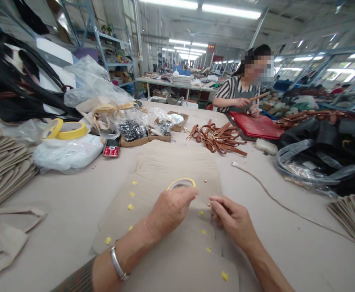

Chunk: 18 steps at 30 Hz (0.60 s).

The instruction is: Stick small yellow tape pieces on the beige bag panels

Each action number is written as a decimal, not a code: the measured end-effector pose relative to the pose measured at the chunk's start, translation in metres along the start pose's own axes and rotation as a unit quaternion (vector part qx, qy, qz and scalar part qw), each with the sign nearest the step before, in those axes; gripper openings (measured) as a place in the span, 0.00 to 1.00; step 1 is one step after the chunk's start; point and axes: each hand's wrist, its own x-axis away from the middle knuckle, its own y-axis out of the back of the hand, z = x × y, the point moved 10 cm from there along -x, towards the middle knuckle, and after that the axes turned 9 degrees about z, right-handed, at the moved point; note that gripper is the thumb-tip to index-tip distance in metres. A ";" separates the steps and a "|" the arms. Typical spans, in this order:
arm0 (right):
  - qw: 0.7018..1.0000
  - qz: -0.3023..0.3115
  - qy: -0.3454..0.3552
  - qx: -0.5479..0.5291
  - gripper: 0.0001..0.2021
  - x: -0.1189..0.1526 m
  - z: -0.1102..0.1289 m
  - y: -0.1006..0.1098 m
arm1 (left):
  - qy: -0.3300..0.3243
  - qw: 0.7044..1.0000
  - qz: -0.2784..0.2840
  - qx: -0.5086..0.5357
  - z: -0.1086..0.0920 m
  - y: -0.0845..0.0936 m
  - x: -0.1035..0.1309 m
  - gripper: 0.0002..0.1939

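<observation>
Several round-cornered beige panels underlie left hand and right hand, fingers curled, grip unclear.

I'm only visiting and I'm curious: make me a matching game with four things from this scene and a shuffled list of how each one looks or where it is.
Things
1. left hand
2. beige pieces
3. phone
4. straps

How or where
A. brown, loosely heaped
B. curled beside a tape roll
C. dotted with yellow bits
D. showing a red keypad

Pairs: 1-B, 2-C, 3-D, 4-A
</observation>
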 end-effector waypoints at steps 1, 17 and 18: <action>0.999 -0.023 0.001 -0.031 0.14 0.002 0.002 0.007 | -0.013 1.000 -0.006 0.027 -0.007 0.002 0.001 0.15; 0.958 -0.012 0.247 0.145 0.09 0.018 0.076 -0.010 | -0.008 0.998 0.027 0.056 -0.030 -0.007 0.006 0.13; 0.954 -0.023 0.253 0.157 0.09 0.019 0.076 -0.010 | -0.004 0.998 0.033 0.057 -0.030 -0.008 0.006 0.13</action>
